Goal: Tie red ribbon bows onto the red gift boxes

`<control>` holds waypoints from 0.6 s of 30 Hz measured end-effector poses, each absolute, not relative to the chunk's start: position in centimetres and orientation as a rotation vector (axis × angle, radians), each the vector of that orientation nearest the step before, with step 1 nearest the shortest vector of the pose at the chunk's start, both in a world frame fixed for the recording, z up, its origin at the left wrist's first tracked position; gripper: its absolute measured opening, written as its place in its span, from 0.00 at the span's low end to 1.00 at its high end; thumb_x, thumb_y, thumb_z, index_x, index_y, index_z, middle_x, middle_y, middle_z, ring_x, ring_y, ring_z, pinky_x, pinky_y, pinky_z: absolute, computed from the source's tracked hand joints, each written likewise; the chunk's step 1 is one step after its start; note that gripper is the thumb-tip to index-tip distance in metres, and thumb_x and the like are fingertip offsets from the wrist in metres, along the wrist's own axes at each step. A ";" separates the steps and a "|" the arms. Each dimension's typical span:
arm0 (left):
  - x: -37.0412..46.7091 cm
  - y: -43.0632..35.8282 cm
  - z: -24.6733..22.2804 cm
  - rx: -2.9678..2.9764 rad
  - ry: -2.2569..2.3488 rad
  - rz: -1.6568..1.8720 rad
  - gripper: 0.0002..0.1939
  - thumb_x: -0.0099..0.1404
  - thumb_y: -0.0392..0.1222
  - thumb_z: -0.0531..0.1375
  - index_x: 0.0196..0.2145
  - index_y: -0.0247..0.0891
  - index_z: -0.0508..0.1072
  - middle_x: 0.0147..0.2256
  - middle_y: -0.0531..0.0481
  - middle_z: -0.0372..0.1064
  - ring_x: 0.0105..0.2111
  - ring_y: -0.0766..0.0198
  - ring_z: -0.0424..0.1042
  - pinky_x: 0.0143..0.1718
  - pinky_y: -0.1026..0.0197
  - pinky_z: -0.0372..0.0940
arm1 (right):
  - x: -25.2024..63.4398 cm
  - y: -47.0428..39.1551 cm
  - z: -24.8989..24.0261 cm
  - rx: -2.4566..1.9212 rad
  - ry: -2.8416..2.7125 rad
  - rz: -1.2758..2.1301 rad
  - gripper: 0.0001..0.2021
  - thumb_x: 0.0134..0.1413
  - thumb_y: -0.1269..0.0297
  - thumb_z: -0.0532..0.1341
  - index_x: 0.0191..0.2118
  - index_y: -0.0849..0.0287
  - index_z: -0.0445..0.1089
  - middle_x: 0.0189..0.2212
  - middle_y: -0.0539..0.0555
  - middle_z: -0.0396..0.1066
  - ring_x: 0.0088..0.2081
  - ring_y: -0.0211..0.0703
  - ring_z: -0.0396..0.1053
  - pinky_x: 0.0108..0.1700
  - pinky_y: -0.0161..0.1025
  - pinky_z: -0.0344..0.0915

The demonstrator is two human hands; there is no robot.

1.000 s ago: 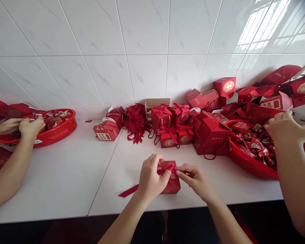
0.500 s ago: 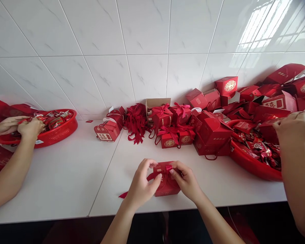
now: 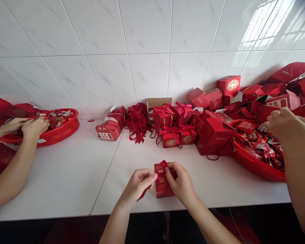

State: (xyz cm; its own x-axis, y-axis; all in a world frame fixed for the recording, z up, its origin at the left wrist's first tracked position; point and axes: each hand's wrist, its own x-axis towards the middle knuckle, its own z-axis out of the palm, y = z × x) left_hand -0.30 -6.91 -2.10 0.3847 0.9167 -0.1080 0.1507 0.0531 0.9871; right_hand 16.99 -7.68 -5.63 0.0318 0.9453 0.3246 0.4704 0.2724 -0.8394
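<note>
A red gift box with gold lettering lies on the white table, close to its front edge. Over its top runs a dark red ribbon. My left hand pinches the ribbon at the box's left side, and a tail hangs below the fingers. My right hand is closed on a ribbon loop at the top of the box and hides the box's right part. Whether the ribbon is knotted under my fingers cannot be made out.
Ribbon-tied boxes stand ahead, beside a ribbon pile and a handled box. Red baskets of wrapped sweets flank me, left and right. Co-workers' hands are at the left basket and above the right one.
My left hand has closed on the ribbon and drawn its tail in beside the box. My right hand has shifted slightly left. The co-worker's hands at right have lifted a little.
</note>
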 end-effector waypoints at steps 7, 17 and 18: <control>2.3 -6.0 2.9 1.502 0.817 0.751 0.14 0.63 0.46 0.59 0.27 0.34 0.78 0.28 0.46 0.76 0.33 0.59 0.73 0.38 0.60 0.67 | 17.2 -8.1 -5.3 -1.185 -1.774 0.465 0.06 0.52 0.73 0.55 0.29 0.56 0.66 0.27 0.52 0.71 0.31 0.45 0.66 0.34 0.40 0.59; 3.5 -2.4 2.8 1.736 0.797 0.758 0.12 0.62 0.40 0.57 0.42 0.39 0.76 0.44 0.47 0.75 0.47 0.56 0.71 0.51 0.56 0.64 | 17.4 -8.2 -5.0 -1.207 -1.721 0.512 0.13 0.60 0.64 0.55 0.24 0.57 0.63 0.21 0.50 0.66 0.27 0.42 0.61 0.33 0.39 0.58; 3.0 -2.4 2.3 1.743 0.844 0.789 0.11 0.63 0.43 0.57 0.40 0.38 0.76 0.41 0.47 0.75 0.44 0.57 0.72 0.49 0.56 0.65 | 17.4 -8.2 -5.1 -1.219 -1.693 0.536 0.14 0.61 0.63 0.55 0.23 0.57 0.62 0.20 0.50 0.65 0.26 0.41 0.60 0.32 0.39 0.58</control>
